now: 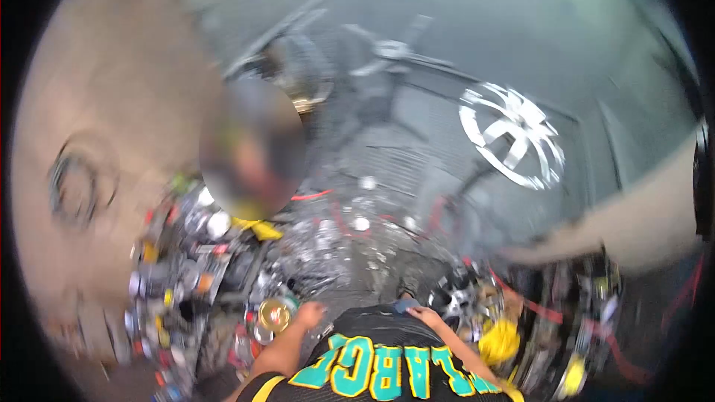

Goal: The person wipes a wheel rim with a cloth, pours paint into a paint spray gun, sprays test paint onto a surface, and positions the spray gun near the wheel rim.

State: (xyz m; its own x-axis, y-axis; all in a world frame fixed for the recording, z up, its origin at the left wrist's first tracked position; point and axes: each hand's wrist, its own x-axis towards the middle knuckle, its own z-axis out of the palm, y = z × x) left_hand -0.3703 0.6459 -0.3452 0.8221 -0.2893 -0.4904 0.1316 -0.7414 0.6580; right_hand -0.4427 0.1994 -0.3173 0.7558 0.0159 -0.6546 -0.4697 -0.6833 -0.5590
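Motion blur softens the whole head view. My left hand (pixel 311 316) is in front of my body at the left, beside a round gold-coloured can or lid (pixel 274 314); its fingers are too smeared to read. At my waist, my right hand (pixel 426 315) is closed on a small blue-grey piece (pixel 405 304) that looks like cloth. A bright yellow bundle (pixel 499 340) lies to the right of my right forearm.
Cluttered shelves or bins of small parts (pixel 201 275) stand at the left, with more clutter (pixel 581 298) at the right. Ahead, a silver wheel cover (pixel 514 134) and a grey five-spoke piece (pixel 391 49) show against a dark surface. A coiled cable (pixel 74 187) is far left.
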